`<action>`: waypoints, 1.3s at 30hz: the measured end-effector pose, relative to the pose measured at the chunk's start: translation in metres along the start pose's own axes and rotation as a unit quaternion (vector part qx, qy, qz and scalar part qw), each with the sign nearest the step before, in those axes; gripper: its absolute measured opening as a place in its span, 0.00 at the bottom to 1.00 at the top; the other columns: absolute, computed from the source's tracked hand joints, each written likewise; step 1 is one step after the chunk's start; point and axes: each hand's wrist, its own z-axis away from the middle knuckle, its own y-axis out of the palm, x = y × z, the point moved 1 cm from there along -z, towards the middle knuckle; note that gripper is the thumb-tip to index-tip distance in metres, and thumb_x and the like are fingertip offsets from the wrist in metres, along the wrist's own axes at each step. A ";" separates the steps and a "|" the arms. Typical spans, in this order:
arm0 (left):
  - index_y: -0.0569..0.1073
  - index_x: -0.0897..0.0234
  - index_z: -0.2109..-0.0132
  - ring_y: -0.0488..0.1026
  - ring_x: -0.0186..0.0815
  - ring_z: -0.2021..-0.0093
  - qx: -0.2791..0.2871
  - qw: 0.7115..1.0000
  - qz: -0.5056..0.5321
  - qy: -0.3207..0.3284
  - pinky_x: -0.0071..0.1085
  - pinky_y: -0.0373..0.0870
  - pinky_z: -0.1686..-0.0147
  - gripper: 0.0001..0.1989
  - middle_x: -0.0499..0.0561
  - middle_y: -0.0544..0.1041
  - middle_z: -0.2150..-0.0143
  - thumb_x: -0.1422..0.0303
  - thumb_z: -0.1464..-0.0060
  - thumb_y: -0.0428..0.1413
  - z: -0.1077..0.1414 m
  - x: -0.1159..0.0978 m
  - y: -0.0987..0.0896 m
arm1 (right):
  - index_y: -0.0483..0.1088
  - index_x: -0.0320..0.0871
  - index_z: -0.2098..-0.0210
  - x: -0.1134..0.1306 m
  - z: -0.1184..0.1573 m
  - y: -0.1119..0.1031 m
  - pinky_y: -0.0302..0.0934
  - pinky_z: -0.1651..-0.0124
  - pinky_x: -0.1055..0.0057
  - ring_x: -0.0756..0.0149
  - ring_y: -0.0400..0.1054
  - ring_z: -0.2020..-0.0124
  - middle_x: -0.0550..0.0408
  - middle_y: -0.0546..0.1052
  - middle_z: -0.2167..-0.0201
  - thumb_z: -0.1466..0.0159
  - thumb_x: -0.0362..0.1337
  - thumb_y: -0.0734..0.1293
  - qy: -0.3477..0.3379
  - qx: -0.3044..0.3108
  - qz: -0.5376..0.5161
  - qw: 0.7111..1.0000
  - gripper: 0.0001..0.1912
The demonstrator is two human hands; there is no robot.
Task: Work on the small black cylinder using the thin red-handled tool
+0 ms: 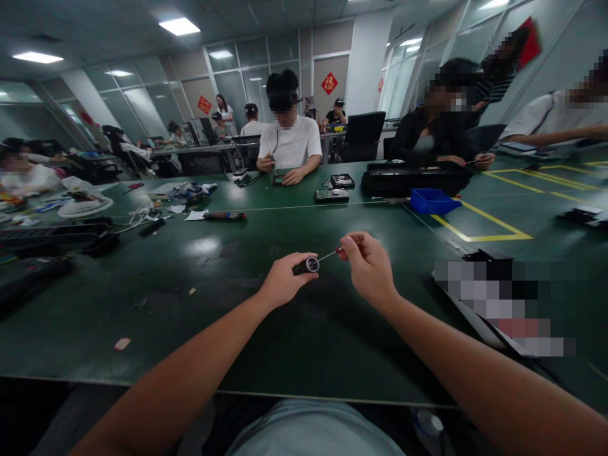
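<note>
My left hand [283, 278] grips a small dark cylindrical part [312, 265] with a pale ring round its open end, which faces me. Thumb and fingers close on it from the left. In my right hand [370, 269] is a thin screwdriver [330, 254] with a red handle, pinched between thumb and fingers. Its metal shaft points left, and the tip is at the ringed end of the part. Whether the tip touches a screw inside is too small to tell. Both hands are above the green table [266, 342].
Ahead lie a brown-and-black pen-like tool [225, 216], circuit-board drives [332, 196], a blue scoop-like tray [433, 201] and a long black housing [413, 179]. Cables and parts [183, 192] clutter the left. A pale flat sheet [494, 310] lies right. A person [289, 139] works opposite.
</note>
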 end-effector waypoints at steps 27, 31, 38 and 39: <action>0.76 0.59 0.46 0.74 0.41 0.48 -0.003 0.999 -0.023 0.024 0.40 0.67 0.44 0.21 0.52 0.78 0.49 0.68 0.47 0.65 -0.001 0.010 -0.003 | 0.68 0.45 0.60 0.009 0.007 0.001 0.59 0.69 0.68 0.66 0.69 0.72 0.56 0.73 0.72 0.31 0.43 0.60 -0.050 0.066 0.060 0.995 0.09; 0.76 0.58 0.46 0.73 0.40 0.47 -0.015 0.999 -0.031 0.020 0.39 0.66 0.43 0.21 0.51 0.78 0.49 0.69 0.47 0.65 -0.002 0.011 -0.004 | 0.65 0.45 0.56 0.007 0.007 0.002 0.64 0.63 0.65 0.62 0.73 0.65 0.53 0.76 0.66 0.32 0.41 0.62 -0.047 0.058 0.027 0.997 0.08; 0.77 0.59 0.47 0.74 0.41 0.49 0.000 1.000 -0.028 0.015 0.40 0.67 0.44 0.20 0.52 0.78 0.49 0.69 0.48 0.65 -0.001 0.008 -0.002 | 0.67 0.46 0.61 0.008 0.005 0.001 0.59 0.68 0.67 0.66 0.69 0.72 0.57 0.73 0.74 0.30 0.46 0.59 -0.015 0.075 0.067 0.995 0.12; 0.77 0.60 0.47 0.74 0.41 0.49 0.002 1.000 -0.026 0.014 0.40 0.67 0.44 0.20 0.52 0.78 0.50 0.70 0.49 0.65 0.000 0.007 -0.001 | 0.67 0.46 0.63 0.009 0.005 0.000 0.58 0.69 0.68 0.66 0.67 0.74 0.58 0.72 0.76 0.29 0.47 0.58 -0.009 0.072 0.082 0.994 0.14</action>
